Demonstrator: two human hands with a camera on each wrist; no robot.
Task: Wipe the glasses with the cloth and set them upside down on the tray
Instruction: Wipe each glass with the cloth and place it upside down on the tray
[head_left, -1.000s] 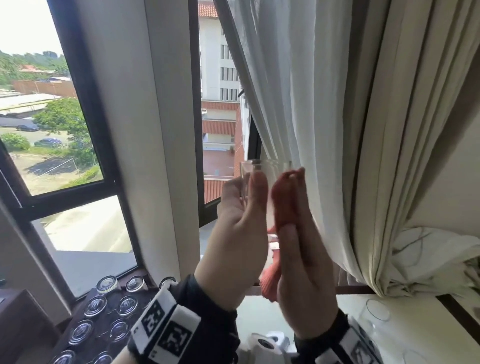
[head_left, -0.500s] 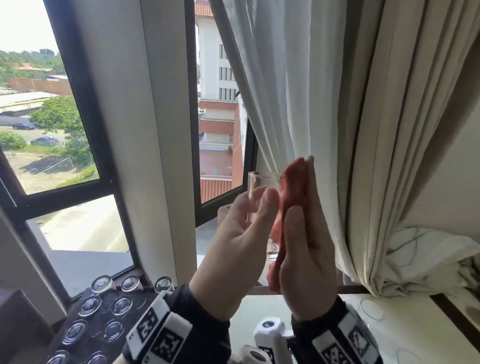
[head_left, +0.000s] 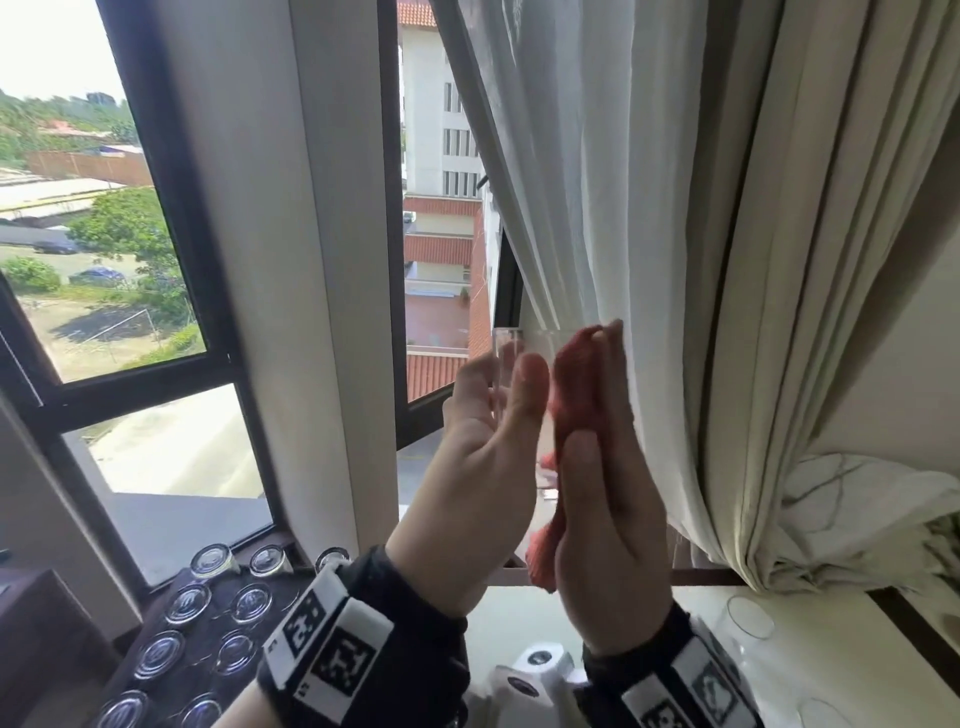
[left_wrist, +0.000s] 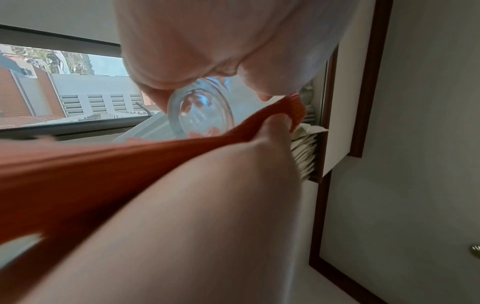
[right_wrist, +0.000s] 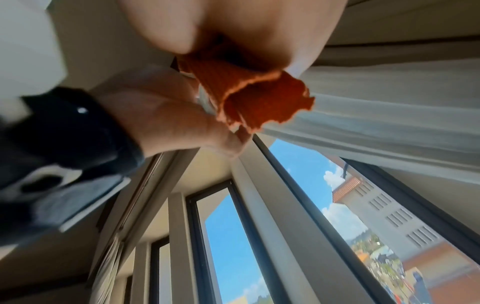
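The left hand (head_left: 480, 462) grips the glass (head_left: 519, 364) up against the window light, probably so smudges show, while the right hand (head_left: 605, 499) presses the red cloth (head_left: 574, 384) flat on its side.

Both hands are bare. Each wrist wears a black cuff, the left cuff (head_left: 363, 644) and the right cuff (head_left: 670, 680), with white panels printed with black square codes. A white wrist camera (head_left: 535, 670) with round lenses sits between them.
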